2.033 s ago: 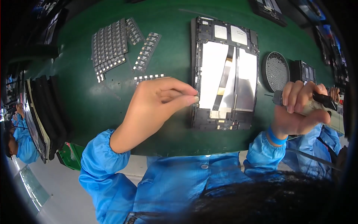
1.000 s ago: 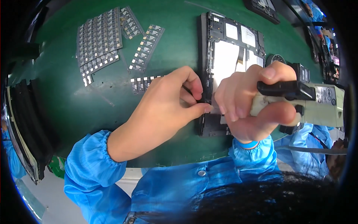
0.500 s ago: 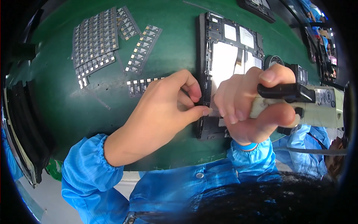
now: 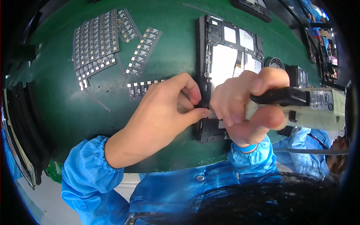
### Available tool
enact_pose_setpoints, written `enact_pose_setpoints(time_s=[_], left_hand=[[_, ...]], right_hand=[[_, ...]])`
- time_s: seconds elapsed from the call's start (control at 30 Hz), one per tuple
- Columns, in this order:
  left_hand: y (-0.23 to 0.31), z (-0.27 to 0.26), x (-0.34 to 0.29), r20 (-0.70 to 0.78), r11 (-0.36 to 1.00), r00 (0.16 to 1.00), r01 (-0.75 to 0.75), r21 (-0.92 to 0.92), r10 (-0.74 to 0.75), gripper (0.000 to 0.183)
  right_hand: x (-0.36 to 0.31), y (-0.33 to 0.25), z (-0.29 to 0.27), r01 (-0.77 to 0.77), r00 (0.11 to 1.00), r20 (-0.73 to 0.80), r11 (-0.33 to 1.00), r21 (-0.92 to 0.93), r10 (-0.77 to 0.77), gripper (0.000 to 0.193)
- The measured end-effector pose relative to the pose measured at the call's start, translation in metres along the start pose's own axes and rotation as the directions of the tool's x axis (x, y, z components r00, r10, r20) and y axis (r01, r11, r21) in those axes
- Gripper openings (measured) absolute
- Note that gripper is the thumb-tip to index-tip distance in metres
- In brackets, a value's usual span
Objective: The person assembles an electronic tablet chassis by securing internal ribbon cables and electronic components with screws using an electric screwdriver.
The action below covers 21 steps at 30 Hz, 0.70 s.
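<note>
An opened tablet [image 4: 224, 62], black-framed with white panels inside, lies in front of me on the green table. My left hand [image 4: 165, 112] is closed at its left edge, fingers curled and thumb tip on the frame; the spot between the fingertips is partly hidden. Over the tablet's lower right part, my right hand [image 4: 243, 105] is wrapped round a pale electric screwdriver [image 4: 318, 107] with a black lever. The screwdriver's tip is hidden behind the right hand.
Left of the tablet lie sheets of small circuit boards [image 4: 95, 37], a loose strip [image 4: 144, 52] and another strip [image 4: 138, 90] partly under my left hand. A round dish [image 4: 275, 63] stands right of the tablet. Black panels [image 4: 28, 123] line the left side; another person's blue sleeve [image 4: 300, 150] shows at right.
My right hand and the screwdriver have shifted slightly left. The left hand stays at the tablet's edge.
</note>
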State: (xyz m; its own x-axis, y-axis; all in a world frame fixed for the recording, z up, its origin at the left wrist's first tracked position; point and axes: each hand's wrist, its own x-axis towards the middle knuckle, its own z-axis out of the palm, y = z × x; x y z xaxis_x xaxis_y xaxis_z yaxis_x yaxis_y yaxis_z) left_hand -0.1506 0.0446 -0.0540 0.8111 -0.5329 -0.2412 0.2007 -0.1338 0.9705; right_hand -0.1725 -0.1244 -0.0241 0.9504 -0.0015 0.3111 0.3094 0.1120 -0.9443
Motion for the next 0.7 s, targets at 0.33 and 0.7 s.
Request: enact_pose_setpoints(time_s=[0.33,0.7], left_hand=[[0.017,0.007,0.002,-0.001,0.996,0.998,0.066,0.063,-0.066,0.028],[0.041,0.023,0.008,-0.037,0.947,0.947,0.32,0.031,-0.319,0.031]], right_hand=[[0.005,-0.002,-0.002,-0.106,0.99,-0.09,0.994,0.024,0.108,0.045],[-0.003,-0.021,-0.195,0.296,0.787,-0.56,0.955,-0.027,-0.26,0.023]])
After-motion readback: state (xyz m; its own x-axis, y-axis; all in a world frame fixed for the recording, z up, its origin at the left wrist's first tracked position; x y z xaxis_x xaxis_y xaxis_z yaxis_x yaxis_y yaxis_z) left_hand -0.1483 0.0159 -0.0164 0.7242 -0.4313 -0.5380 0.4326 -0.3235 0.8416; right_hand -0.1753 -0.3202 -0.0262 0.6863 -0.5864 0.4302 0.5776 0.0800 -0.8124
